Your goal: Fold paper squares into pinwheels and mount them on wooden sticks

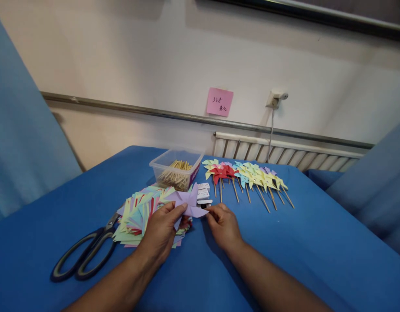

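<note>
My left hand [161, 232] and my right hand [223, 225] both pinch a lilac paper pinwheel [188, 202] just above the blue table [284, 242]. The left fingers grip its lower left fold and the right fingertips hold its right tip. Under and left of my left hand lies a fanned pile of cut coloured paper squares [138, 214]. Small white pieces [204, 195] lie just behind the pinwheel.
Black-handled scissors [86, 251] lie at the left of the paper pile. A clear plastic tub of wooden sticks [176, 170] stands behind. A row of finished pinwheels on sticks [248, 177] lies at the back right. A pink note [219, 102] is on the wall.
</note>
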`<act>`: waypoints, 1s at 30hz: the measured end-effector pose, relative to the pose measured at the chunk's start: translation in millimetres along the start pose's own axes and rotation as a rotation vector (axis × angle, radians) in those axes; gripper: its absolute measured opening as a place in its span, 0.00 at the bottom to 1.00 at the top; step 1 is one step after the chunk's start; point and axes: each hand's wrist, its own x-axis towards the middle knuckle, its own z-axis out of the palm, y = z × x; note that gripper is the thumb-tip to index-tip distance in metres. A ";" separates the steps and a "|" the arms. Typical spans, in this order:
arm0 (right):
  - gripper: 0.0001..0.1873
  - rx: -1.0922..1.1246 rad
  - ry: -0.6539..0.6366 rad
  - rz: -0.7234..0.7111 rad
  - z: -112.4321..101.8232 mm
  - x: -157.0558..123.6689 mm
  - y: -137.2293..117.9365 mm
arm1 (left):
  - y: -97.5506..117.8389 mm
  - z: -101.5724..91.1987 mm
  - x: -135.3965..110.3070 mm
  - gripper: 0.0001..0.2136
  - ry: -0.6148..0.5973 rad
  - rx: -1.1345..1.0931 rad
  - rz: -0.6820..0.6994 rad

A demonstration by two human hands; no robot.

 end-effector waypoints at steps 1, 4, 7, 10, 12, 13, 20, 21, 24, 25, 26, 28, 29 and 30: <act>0.12 -0.119 -0.030 -0.007 0.5 3.6 -4.1 | -0.5 0.0 0.1 0.08 -0.004 0.005 0.007; 0.13 -0.403 -0.152 -0.004 0.0 14.2 -14.2 | -2.1 -0.2 0.3 0.08 -0.013 0.015 0.021; 0.11 -0.476 -0.218 -0.012 -2.1 22.9 -19.4 | -3.2 -0.7 0.4 0.08 -0.015 0.015 0.019; 0.09 -0.548 -0.273 -0.012 -1.5 30.6 -21.9 | -3.9 -1.4 0.4 0.09 -0.023 0.023 0.013; 0.08 -0.597 -0.303 -0.005 1.2 35.8 -23.3 | -4.6 -2.3 0.4 0.10 -0.029 0.034 0.016; 0.08 -0.617 -0.316 -0.002 2.9 38.1 -24.0 | -5.1 -2.7 0.4 0.10 -0.031 0.038 0.021; 0.12 -0.679 -0.402 -0.018 3.6 39.5 -25.3 | -10.3 -3.2 -0.4 0.09 -0.034 0.065 0.041; 0.13 -0.682 -0.406 -0.024 2.6 38.0 -25.1 | -11.1 -3.1 -0.5 0.09 -0.038 0.070 0.039; 0.13 -0.693 -0.411 -0.035 1.3 34.9 -24.1 | -12.6 -3.3 -0.9 0.10 -0.051 0.084 0.037; 0.13 -0.698 -0.413 -0.037 1.5 34.6 -23.7 | -12.7 -3.5 -0.9 0.10 -0.051 0.088 0.036; 0.13 -0.701 -0.414 -0.038 2.0 34.7 -23.3 | -12.6 -3.7 -0.9 0.10 -0.049 0.092 0.036; 0.12 -0.705 -0.416 -0.040 2.8 35.6 -22.5 | -12.2 -4.0 -0.7 0.10 -0.046 0.092 0.037; 0.12 -0.706 -0.418 -0.040 2.9 36.2 -22.0 | -12.0 -4.1 -0.3 0.10 -0.043 0.091 0.036; 0.12 -0.706 -0.418 -0.040 2.6 36.8 -21.5 | -11.9 -4.2 0.0 0.10 -0.040 0.090 0.034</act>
